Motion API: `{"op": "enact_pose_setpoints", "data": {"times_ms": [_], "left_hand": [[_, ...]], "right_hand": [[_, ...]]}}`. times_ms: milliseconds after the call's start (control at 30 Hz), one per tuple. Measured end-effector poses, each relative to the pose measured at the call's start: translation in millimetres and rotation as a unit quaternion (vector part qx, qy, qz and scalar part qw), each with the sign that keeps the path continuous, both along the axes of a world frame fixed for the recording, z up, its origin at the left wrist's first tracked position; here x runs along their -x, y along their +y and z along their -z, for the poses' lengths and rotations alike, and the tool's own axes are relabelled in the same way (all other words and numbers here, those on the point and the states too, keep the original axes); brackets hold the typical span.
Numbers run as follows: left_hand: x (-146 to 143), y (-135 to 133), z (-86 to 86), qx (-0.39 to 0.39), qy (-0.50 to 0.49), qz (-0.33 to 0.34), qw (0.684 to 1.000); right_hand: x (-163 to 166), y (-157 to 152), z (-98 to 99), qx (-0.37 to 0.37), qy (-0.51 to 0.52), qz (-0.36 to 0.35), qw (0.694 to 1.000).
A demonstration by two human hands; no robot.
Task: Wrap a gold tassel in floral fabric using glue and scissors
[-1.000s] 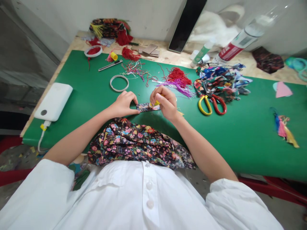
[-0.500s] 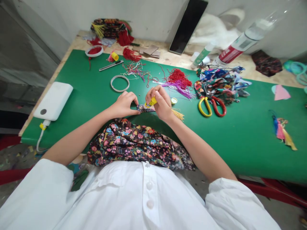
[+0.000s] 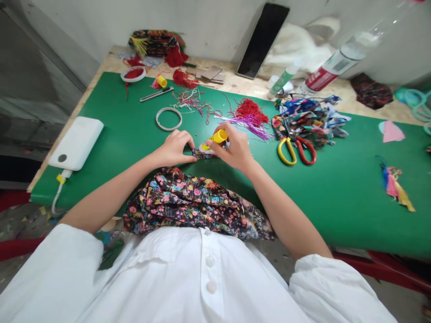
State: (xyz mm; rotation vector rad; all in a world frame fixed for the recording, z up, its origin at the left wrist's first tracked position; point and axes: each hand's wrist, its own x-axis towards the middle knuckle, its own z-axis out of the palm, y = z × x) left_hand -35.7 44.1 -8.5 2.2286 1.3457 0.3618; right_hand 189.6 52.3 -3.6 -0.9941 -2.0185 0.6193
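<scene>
My right hand (image 3: 233,147) grips a yellow glue stick (image 3: 215,139), tilted with its lower end against a small dark patterned fabric piece (image 3: 201,154). At that piece's left end, the thumb and fingertips of my left hand (image 3: 175,149) hold it down on the green mat (image 3: 336,188). My right hand covers the piece's right end. Bunched black floral cloth (image 3: 198,202) lies between my forearms at the table edge.
Scissors (image 3: 296,150) with yellow and red handles lie right of my hands, by fabric scraps (image 3: 316,116). A tape ring (image 3: 169,119), a cutter knife (image 3: 156,94) and red threads (image 3: 252,112) lie beyond. A white power bank (image 3: 76,143) sits left; tassels (image 3: 395,186) lie right.
My right hand has shifted slightly right and turned, so more of the glue stick's yellow body shows. It now covers the yellow tassel strands. My left hand stays in place.
</scene>
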Motion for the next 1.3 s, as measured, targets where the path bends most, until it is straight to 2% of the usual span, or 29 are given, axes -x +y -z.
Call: {"op": "enact_pose_setpoints", "data": {"times_ms": [100,233,300,367,467,733,967,1133,1233,1300], "left_hand": [[0,0,-0.7,0.004,-0.003,0.001,1.0],[2,1,-1.0,0.01,-0.001,0.006,1.0],[3,1,-0.9,0.013,0.001,0.013,1.0],[4,2,-0.7,0.015,0.004,0.021,1.0],[5,2,-0.4,0.015,0.006,0.025,1.0],[7,0,0.3,-0.027,0.028,0.036,0.999],[13,0,-2.9,-0.099,0.063,0.075,0.99],[17,-1,-14.2,-0.106,0.088,0.108,0.985],[16,-6,-26.2,-0.086,0.042,0.13,0.987],[13,-11,-34.5,-0.039,-0.008,0.158,0.987]], "right_hand": [[0,3,0.8,0.085,0.149,0.055,0.984],[-9,19,4.0,0.207,0.349,0.082,0.91],[-19,28,3.7,0.253,0.398,0.07,0.879],[-30,35,2.1,0.28,0.411,0.044,0.866],[-43,43,-0.9,0.274,0.387,0.021,0.88],[-55,54,3.7,0.181,0.324,0.036,0.928],[-58,57,21.2,0.086,0.14,0.112,0.98],[-58,54,23.7,0.052,0.051,0.133,0.988],[-59,55,25.2,0.016,0.027,0.127,0.991],[-62,57,28.0,-0.007,0.01,0.126,0.992]]}}
